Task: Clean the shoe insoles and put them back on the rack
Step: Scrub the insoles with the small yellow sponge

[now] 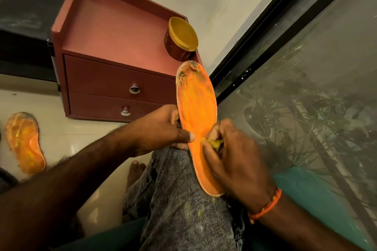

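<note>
I sit hemmed in: the dark window frame [271,26] runs close along my right side, and the red drawer unit [114,50] stands just ahead on my left, its raised rim walling three sides of its top. A round tin with a gold lid [181,38] sits at the near right corner of that top, close to the open front edge. The toe of the orange insole [195,107] I am working on reaches up just beside that corner and the tin; whether it touches I cannot tell. Open floor [67,136] lies to my left, below the drawers.

The insole lies lengthwise on my knee [173,179], heel toward me, toe worn ragged. My left hand [163,130] grasps its left edge at mid-length, thumb laid on the upper face, fingers behind. My right hand [230,156] is curled over its right edge, fingertips pinching a yellowish crumbly clump [214,144] against the surface.

The second insole [24,144] lies flat on the floor, well apart to the left.
</note>
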